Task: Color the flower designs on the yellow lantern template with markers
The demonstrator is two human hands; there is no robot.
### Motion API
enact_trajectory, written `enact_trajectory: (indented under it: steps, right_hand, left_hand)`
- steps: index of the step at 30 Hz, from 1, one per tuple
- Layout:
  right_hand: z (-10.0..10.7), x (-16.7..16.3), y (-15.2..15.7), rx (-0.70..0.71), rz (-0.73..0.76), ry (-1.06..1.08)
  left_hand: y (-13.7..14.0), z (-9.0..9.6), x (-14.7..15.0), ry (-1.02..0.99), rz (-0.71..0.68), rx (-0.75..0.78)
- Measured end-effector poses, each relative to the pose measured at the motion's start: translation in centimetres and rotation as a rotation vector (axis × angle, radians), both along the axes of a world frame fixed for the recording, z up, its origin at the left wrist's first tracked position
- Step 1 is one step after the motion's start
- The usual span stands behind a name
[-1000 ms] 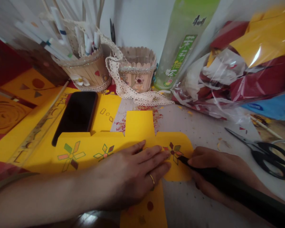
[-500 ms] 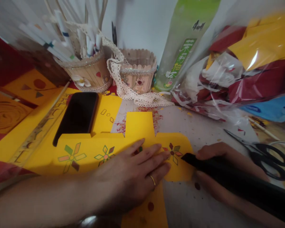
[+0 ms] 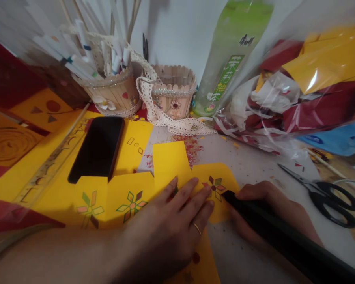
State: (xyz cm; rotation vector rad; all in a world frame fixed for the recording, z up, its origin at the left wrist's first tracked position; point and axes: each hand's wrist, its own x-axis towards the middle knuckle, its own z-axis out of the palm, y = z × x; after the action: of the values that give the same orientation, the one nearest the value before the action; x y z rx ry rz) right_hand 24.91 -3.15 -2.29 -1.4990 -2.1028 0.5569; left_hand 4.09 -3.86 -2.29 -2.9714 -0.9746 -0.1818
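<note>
My left hand, with a ring on one finger, lies spread flat on a yellow cut paper shape, fingers pointing right. The paper carries flower patterns with coloured petals, one a coloured flower just beyond my left fingertips. My right hand is closed round a thick black pen-like tool, whose exact kind I cannot make out. Its dark tip meets or hovers just over the lower right petals of that flower. Part of the paper is hidden under my left hand and forearm.
Black-handled scissors lie at right. A phone and clear ruler lie at left. Behind stand a pen-filled stick pot, another stick pot with lace ribbon, a green bottle and a plastic bag of scraps.
The yellow shape has turned slightly, and its left sections now show a visible step along the fold. My right hand and the black tool have shifted slightly left. My left hand stays pressed down.
</note>
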Motion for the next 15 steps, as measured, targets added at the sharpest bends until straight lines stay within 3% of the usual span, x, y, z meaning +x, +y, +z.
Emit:
enact_trajectory:
  steps: [15]
  right_hand:
    - [-0.38, -0.17, 0.21, 0.248, 0.164, -0.131]
  left_hand:
    - [0.06, 0.07, 0.13, -0.011, 0.008, 0.012]
